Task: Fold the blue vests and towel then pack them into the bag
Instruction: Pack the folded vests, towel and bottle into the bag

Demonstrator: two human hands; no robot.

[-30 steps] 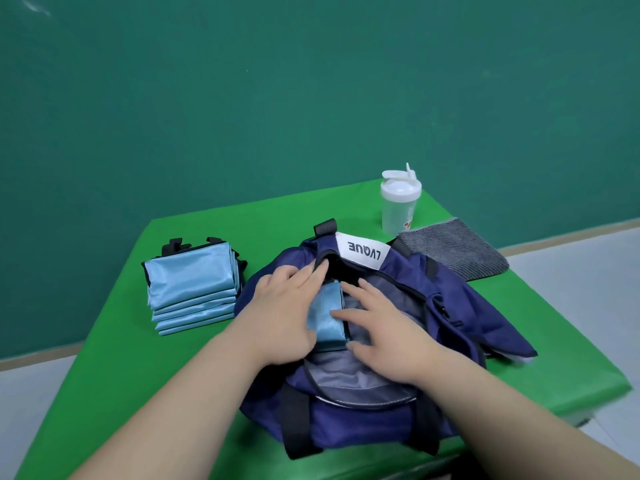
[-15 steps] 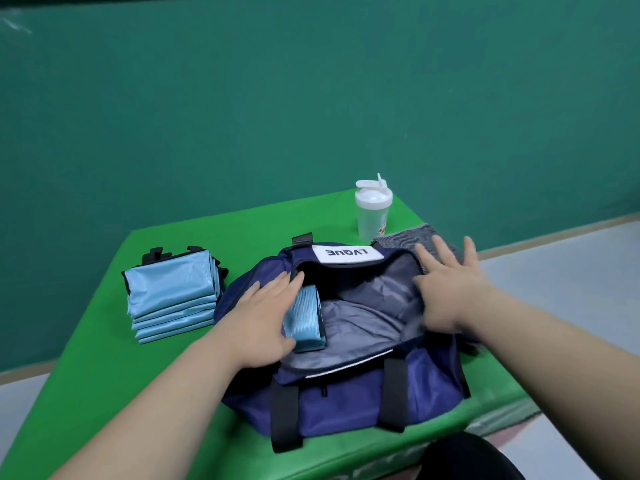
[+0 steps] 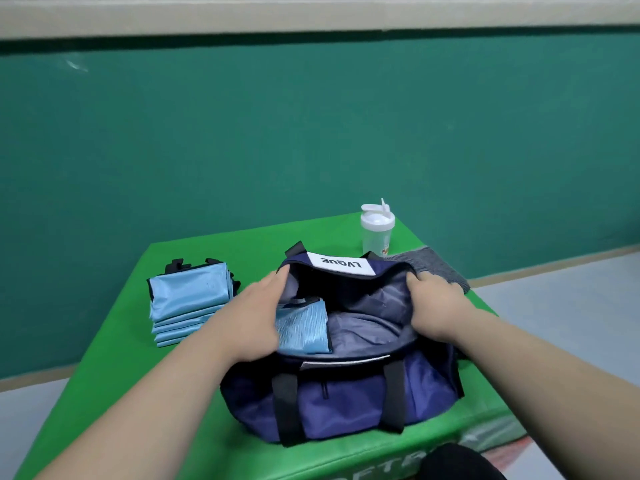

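While standing unzipped at the near middle of the green tabletop (image 3: 121,393), spread wide at both ends: navy bag (image 3: 346,393), mouth gaping upward, grey lining showing inside. White label (image 3: 341,264) on the far flap, lettering upside down from this side. Two black straps (image 3: 285,407) running down the near wall.

Left hand (image 3: 249,323) laid over the left end of the bag, fingers stretched fairly straight along the edge of the opening, tips touching the far flap. Thumb hidden, so cannot tell whether clamped on the cloth or only pressing against it. Right hand (image 3: 436,306) clenched on the right end of the opening, thumb hooked inside the rim, fingers wrapped over the outside.

Inside the bag, at its left end: one folded light-blue vest (image 3: 301,329), lying flat on the lining, just beside the left hand. Rest of the interior showing only lining.

Left of the bag and apart from it: stack of folded vests (image 3: 187,303), same light blue, black trim poking out at the far side. Far right, partly hidden behind the bag and the right hand: grey towel (image 3: 440,268), flat on the tabletop. Just beyond that, near the far edge: clear shaker bottle (image 3: 376,230) with white lid, upright, flip cap raised.
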